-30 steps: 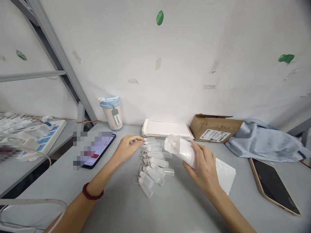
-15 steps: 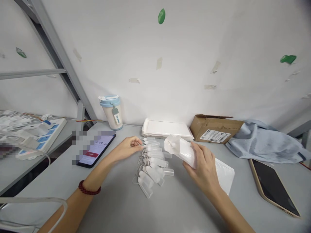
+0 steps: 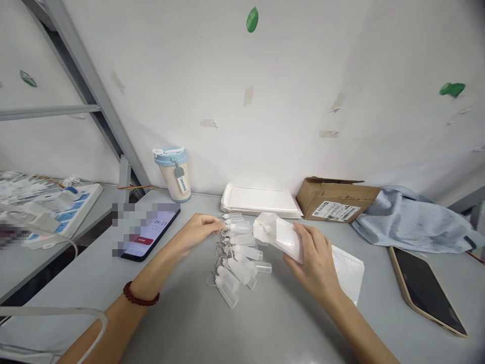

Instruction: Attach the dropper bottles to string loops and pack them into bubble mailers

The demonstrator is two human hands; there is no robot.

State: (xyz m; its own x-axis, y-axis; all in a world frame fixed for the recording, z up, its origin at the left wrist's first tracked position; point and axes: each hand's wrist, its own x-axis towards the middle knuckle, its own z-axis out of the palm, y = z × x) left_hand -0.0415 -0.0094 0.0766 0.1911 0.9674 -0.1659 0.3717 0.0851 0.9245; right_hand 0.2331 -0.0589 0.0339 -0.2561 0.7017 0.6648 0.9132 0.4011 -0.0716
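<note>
Packing workstation, grey table [image 3: 197, 326], metal-framed partition [image 3: 288, 71], stacked white mailers [image 3: 261, 199], labelled cardboard box [image 3: 337, 199], plastic bottles [image 3: 246, 252]

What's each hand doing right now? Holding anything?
Left hand: fingertips pinched at the tip end of a small translucent bottle; grip cannot be told.
Right hand: closed on a white padded envelope.

Head view looks forward, down; desk [image 3: 242, 328] close, wall [image 3: 288, 60] beyond.
</note>
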